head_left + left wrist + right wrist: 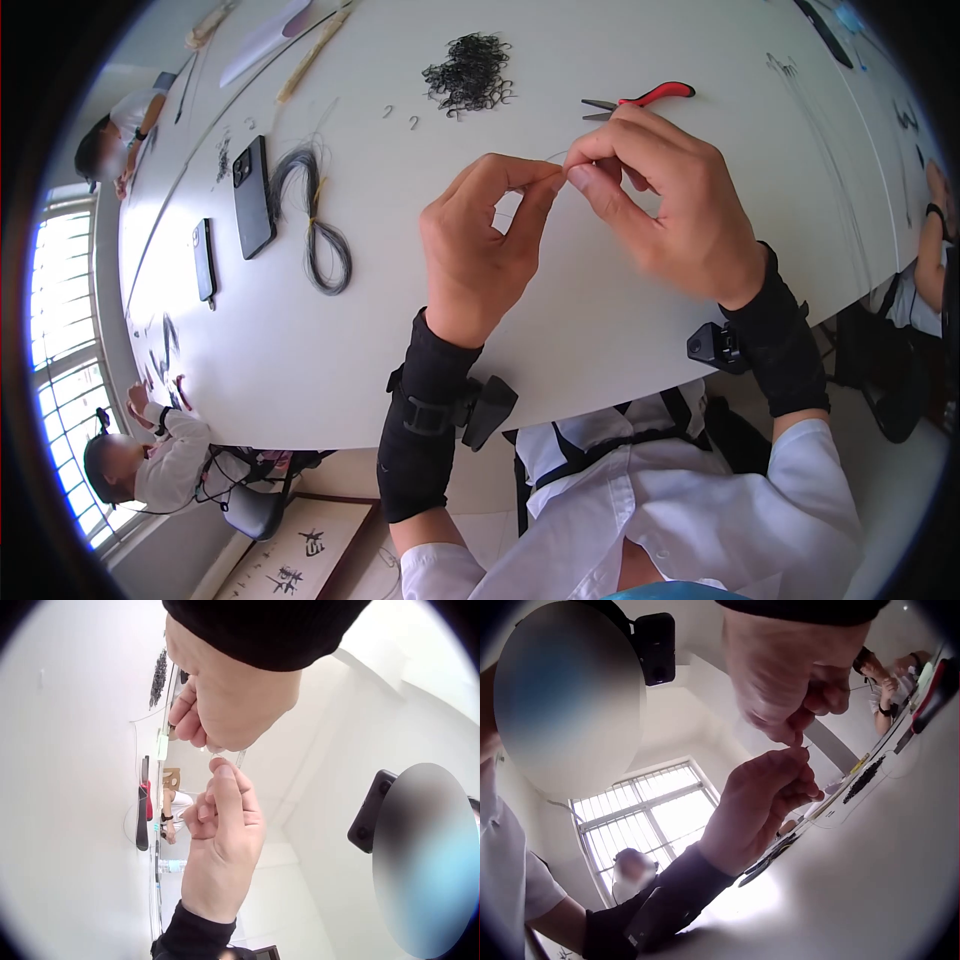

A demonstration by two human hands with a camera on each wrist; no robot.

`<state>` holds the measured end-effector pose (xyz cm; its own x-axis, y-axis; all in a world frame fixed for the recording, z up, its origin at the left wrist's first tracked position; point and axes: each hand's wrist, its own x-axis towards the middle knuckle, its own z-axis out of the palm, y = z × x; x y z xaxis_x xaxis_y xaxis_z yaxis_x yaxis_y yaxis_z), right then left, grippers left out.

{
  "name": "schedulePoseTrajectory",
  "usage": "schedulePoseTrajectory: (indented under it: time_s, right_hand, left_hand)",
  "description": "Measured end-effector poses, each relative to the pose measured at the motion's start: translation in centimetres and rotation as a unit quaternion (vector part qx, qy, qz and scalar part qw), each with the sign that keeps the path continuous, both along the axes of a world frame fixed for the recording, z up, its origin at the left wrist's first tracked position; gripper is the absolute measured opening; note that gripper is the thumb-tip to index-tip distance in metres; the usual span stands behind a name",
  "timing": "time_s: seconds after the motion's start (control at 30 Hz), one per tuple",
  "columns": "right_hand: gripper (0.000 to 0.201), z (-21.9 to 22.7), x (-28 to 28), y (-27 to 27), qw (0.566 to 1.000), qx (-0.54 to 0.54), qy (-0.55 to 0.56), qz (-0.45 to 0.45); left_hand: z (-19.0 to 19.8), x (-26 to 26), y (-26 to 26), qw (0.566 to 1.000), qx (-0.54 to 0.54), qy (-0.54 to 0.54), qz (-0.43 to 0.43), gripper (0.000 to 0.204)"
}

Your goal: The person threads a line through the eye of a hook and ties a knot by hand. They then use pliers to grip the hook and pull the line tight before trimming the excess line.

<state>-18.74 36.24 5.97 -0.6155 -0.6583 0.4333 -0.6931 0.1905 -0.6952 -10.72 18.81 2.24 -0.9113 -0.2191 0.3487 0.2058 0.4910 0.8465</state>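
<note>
In the head view, pinching a thin line (555,156) above the white table (590,340), using thumb and forefinger of the left hand (480,235) and, almost meeting them, the fingertips of the right hand (680,200). Cannot tell whether also gripping something smaller there. Just beyond the right hand, can see red-handled pliers (655,93); farther left, a heap of black hooks (468,75) and, just below, two loose hooks (414,122); left of the left hand, a tied coil (313,222) just beside a black phone (255,197), near a smaller phone (204,260). In the left wrist view, pressing right thumb against forefinger below the left hand; cannot make out the left pinch behind the hand itself. Can follow the line out toward the table near the pliers. In the right wrist view, holding both sets of fingertips together around a small dark tip (806,748), too small to identify.
</note>
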Motion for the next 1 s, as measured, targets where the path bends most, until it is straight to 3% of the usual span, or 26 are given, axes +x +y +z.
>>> schedulePoseTrajectory:
  time_s: [0.1, 0.2, 0.3, 0.6, 0.8, 0.9, 1.0]
  right_hand:
    - [0.009, 0.0, -0.4, 0.2, 0.997, 0.003, -0.07, -0.012]
    - [0.015, -0.8, -1.0, 0.5, 0.978, 0.003, -0.209, -0.006]
    - [0.019, -1.9, -1.3, 0.1, 0.961, -0.055, -0.269, 0.012]
    - [0.018, -1.2, -0.6, -0.1, 0.948, 0.017, -0.318, 0.02]
    - [0.019, -1.0, 1.0, -0.6, 0.932, -0.058, -0.356, 0.027]
    - [0.022, 0.2, 1.0, -0.9, 0.893, -0.058, -0.445, 0.025]
    - [0.022, 0.1, 1.1, -1.1, 0.893, -0.073, -0.445, -0.008]
  left_hand:
    - [-0.3, 0.0, 0.2, 1.0, 0.009, 0.011, -0.023, 0.006]
    - [-0.7, -0.1, 0.3, 0.998, 0.047, 0.03, -0.031, 0.009]
    - [-0.5, 0.0, 0.4, 0.997, 0.062, 0.037, -0.032, 0.01]
    - [-0.6, -0.1, 0.2, 0.995, 0.062, 0.079, 0.02, 0.011]
    - [-0.7, -0.4, 0.2, 0.99, 0.077, 0.105, 0.062, 0.013]
    - [-0.7, -0.4, 0.2, 0.99, 0.056, 0.11, 0.068, 0.012]
    - [-0.7, -0.5, 0.4, 0.991, 0.051, 0.106, 0.059, 0.013]
